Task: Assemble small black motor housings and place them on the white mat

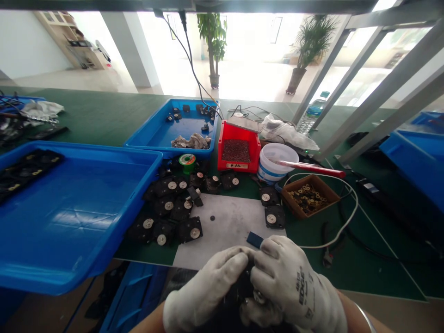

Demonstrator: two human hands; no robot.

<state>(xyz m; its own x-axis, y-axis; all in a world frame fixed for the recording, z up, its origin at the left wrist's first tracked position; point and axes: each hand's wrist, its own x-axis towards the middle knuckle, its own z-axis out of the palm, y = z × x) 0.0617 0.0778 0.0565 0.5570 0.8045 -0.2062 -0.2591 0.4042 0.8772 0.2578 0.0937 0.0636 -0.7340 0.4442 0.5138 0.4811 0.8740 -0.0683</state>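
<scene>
1. A large blue plastic tray (79,217) sits left of the white work sheet (225,226).
2. Black square modules (169,206) cluster along the sheet's far-left edge.
3. At the sheet's near edge, the left hand (204,286) and right hand (291,282) clench a black part (239,289) between them; its long axis is hidden.
4. A small blue tab (255,239) lies just beyond the right fingers (268,247).
5. The right glove (301,286) reads "EDGE".

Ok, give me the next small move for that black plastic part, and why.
Probably lay the black plastic part on the white sheet, beside the black units with white hubs: the white-gloved left hand and right hand hold it just over the sheet's near edge.
</scene>
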